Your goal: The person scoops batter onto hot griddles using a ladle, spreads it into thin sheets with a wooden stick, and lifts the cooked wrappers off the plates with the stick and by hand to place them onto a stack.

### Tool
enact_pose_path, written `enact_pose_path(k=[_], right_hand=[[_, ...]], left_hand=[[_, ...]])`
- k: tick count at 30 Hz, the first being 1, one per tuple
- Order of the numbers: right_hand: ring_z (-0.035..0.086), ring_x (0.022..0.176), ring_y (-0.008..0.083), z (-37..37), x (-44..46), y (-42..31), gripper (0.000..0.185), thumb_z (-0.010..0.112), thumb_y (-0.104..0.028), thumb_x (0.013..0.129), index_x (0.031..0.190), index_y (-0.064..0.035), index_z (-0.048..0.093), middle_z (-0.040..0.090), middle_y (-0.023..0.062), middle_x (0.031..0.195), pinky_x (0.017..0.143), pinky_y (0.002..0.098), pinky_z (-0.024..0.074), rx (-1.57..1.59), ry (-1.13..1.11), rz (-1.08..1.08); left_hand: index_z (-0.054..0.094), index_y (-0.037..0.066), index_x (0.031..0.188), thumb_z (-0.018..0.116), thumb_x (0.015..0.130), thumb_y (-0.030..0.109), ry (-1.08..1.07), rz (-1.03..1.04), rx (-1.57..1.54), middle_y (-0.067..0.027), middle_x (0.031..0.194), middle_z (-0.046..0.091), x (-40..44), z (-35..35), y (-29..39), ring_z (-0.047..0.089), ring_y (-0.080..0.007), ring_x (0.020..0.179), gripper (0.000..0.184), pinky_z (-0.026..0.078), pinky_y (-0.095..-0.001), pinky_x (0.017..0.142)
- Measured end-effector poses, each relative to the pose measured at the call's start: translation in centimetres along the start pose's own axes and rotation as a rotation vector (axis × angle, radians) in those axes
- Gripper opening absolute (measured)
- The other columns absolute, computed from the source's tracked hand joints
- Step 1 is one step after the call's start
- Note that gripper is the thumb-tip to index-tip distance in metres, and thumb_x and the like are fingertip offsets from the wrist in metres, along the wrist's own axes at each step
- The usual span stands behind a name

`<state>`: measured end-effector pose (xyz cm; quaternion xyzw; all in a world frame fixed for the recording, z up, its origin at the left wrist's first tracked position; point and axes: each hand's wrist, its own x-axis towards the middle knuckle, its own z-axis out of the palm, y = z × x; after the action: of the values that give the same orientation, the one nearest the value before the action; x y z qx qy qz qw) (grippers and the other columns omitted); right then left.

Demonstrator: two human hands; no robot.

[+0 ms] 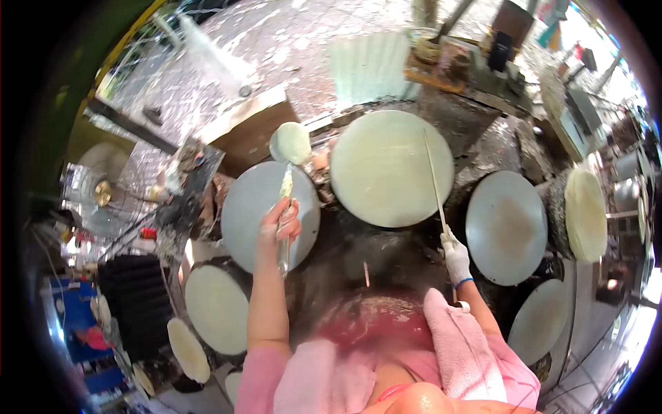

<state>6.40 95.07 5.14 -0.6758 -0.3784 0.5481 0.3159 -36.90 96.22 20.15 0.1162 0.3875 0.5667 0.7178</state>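
My left hand point(281, 219), bare, is closed round a long narrow spatula-like tool point(287, 183) with pale stuff smeared on its upper end. Below that hand is a bare grey round griddle point(241, 207). In my right hand point(454, 257), which wears a white glove, is a thin long stick point(434, 169). The stick's far part lies over the right side of a large round griddle covered by a thin pale-yellow sheet point(389, 165); whether it touches the sheet I cannot tell. A small round vessel of pale batter point(292, 143) stands between the two griddles.
Another bare griddle point(507, 228) is at the right, with one more point(539, 322) below it. A pale round stack point(586, 215) stands at far right. At left are a pale-covered round point(216, 309), a fan point(103, 193) and a cardboard box point(252, 131).
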Motion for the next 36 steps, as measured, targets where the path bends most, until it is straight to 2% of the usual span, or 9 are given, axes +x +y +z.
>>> enact_pose_path(k=[3, 6, 9, 14, 16, 20, 26, 31, 36], right_hand=[[0.052, 0.067, 0.0037, 4.2, -0.7, 1.0, 0.052, 0.066, -0.033, 0.093, 0.139, -0.0119, 0.054, 0.065, -0.0018, 0.081, 0.063, 0.0215, 0.0449, -0.330, -0.201, -0.208], [0.060, 0.074, 0.0086, 12.8, -2.4, -3.3, 0.051, 0.064, -0.036, 0.093, 0.138, -0.0146, 0.055, 0.073, 0.0064, 0.094, 0.072, 0.0270, 0.0501, -0.139, -0.205, -0.145], [0.070, 0.083, 0.0290, 22.3, -4.1, -7.6, 0.051, 0.062, -0.043, 0.094, 0.137, -0.0163, 0.054, 0.069, 0.0223, 0.097, 0.076, 0.0361, 0.0518, -0.492, -0.190, -0.239], [0.066, 0.089, 0.0424, 31.7, -4.9, -4.6, 0.056, 0.049, -0.053, 0.096, 0.146, -0.0272, 0.042, 0.068, 0.0227, 0.096, 0.076, 0.0475, 0.0511, -0.820, -0.276, -0.280], [0.066, 0.089, 0.0415, 31.8, -5.4, -5.0, 0.057, 0.050, -0.053, 0.095, 0.146, -0.0265, 0.042, 0.068, 0.0231, 0.096, 0.076, 0.0473, 0.0510, -0.729, -0.256, -0.236], [0.068, 0.082, 0.0347, 34.9, -6.6, -3.7, 0.054, 0.054, -0.055, 0.092, 0.132, -0.0197, 0.058, 0.069, 0.0206, 0.085, 0.074, 0.0418, 0.0504, -0.564, -0.276, -0.170], [0.066, 0.064, 0.0205, 36.1, -7.7, -8.2, 0.045, 0.061, -0.044, 0.093, 0.126, -0.0140, 0.063, 0.068, 0.0124, 0.074, 0.061, 0.0342, 0.0491, -0.619, -0.291, -0.386], [0.058, 0.059, 0.0104, 35.8, -5.5, -6.7, 0.045, 0.062, -0.042, 0.093, 0.117, -0.0041, 0.068, 0.065, 0.0061, 0.069, 0.056, 0.0293, 0.0457, -0.460, -0.433, -0.167], [0.058, 0.067, 0.0076, 37.3, -5.0, -8.5, 0.044, 0.065, -0.037, 0.092, 0.122, -0.0042, 0.066, 0.067, 0.0023, 0.077, 0.060, 0.0272, 0.0456, -0.500, -0.553, -0.173]], left_hand=[[0.055, 0.000, 0.092, 0.049, 0.103, 0.026, 0.233, 0.080, 0.337, 0.0028, 0.059, 0.042, -0.3, -3.7, 2.9, 0.035, -0.0083, 0.039, 0.029, 0.028, -0.0241, 0.042], [0.054, 0.001, 0.088, 0.054, 0.101, 0.025, 0.314, 0.120, 0.421, 0.0011, 0.059, 0.043, 1.7, -9.8, 3.2, 0.037, -0.0092, 0.039, 0.027, 0.028, -0.0249, 0.039], [0.052, 0.002, 0.084, 0.059, 0.098, 0.024, 0.368, 0.167, 0.414, -0.0003, 0.059, 0.046, 4.1, -16.2, 2.0, 0.040, -0.0095, 0.040, 0.027, 0.029, -0.0256, 0.038], [0.053, 0.000, 0.084, 0.068, 0.092, 0.025, 0.605, 0.268, 0.732, -0.0074, 0.062, 0.054, 3.1, -20.4, 0.9, 0.051, -0.0156, 0.044, 0.030, 0.042, -0.0315, 0.043], [0.057, -0.005, 0.096, 0.070, 0.087, 0.026, 0.752, 0.506, 1.207, -0.0195, 0.073, 0.064, 2.3, -23.6, 0.9, 0.064, -0.0328, 0.062, 0.035, 0.050, -0.0422, 0.062], [0.057, -0.003, 0.105, 0.067, 0.088, 0.024, 0.793, 0.489, 1.319, -0.0263, 0.086, 0.066, -0.9, -27.4, 1.4, 0.064, -0.0454, 0.083, 0.033, 0.049, -0.0484, 0.071], [0.054, -0.002, 0.103, 0.064, 0.092, 0.023, 0.807, 0.661, 1.260, -0.0252, 0.080, 0.063, -6.8, -28.3, 1.7, 0.064, -0.0448, 0.078, 0.029, 0.049, -0.0476, 0.064], [0.053, -0.002, 0.102, 0.062, 0.095, 0.019, 0.800, 0.842, 1.294, -0.0236, 0.076, 0.062, -10.3, -28.4, 0.8, 0.064, -0.0435, 0.073, 0.025, 0.049, -0.0456, 0.060], [0.056, 0.000, 0.091, 0.060, 0.096, 0.017, 0.772, 0.607, 1.179, -0.0185, 0.069, 0.060, -12.5, -27.2, 1.0, 0.060, -0.0323, 0.058, 0.018, 0.045, -0.0401, 0.054]])
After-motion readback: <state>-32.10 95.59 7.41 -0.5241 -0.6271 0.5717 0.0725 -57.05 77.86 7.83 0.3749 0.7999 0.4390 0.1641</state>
